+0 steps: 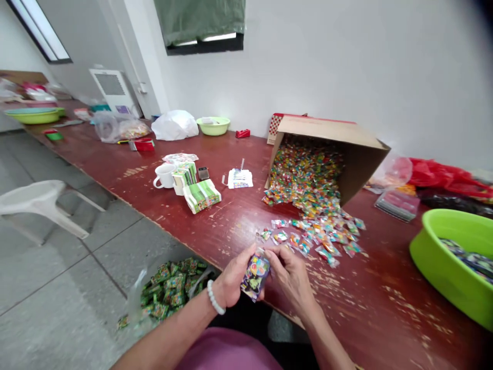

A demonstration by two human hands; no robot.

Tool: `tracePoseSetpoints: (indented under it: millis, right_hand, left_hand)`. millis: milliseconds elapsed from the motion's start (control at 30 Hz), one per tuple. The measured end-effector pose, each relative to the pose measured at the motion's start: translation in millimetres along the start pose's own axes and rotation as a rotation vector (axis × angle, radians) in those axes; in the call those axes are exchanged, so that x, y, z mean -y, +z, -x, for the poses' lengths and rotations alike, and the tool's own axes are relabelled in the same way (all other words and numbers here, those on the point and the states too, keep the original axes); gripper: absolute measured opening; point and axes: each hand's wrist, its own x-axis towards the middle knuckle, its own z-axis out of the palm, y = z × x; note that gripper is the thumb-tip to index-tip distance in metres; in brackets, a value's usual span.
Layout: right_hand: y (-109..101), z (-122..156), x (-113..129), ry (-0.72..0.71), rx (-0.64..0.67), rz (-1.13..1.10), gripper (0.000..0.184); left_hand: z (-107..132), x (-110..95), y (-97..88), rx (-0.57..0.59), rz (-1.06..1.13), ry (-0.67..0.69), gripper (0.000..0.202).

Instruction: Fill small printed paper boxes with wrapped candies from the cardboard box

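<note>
Both hands meet at the near edge of a long red-brown table (239,216). My left hand (233,280), with a white bead bracelet on its wrist, is closed round a small colourful printed packet (254,275). My right hand (288,272) pinches the same packet at its top edge. Just beyond the hands lie several small bright sachets (316,239), spilled from a cardboard box (339,149) tipped on its side and full of them.
A green basin (450,257) with dark packets stands at the right. A clear bag of green packets (169,290) sits on the floor at the left. Stacked green cards (202,195), a white mug (165,176), a white plastic chair (38,203) and red bags (447,177) are around.
</note>
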Motion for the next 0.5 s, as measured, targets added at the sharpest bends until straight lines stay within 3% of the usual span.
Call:
tracePoseSetpoints:
  millis: [233,500]
  right_hand:
    - [-2,1,9,0.078,0.053,-0.208,0.064]
    - [-12,11,2,0.116,0.079,-0.343,0.062]
  left_hand:
    - [6,-6,1.7,-0.005,0.003,0.032,0.034]
    - [16,-1,19.4,-0.021,-0.057,0.096,0.038]
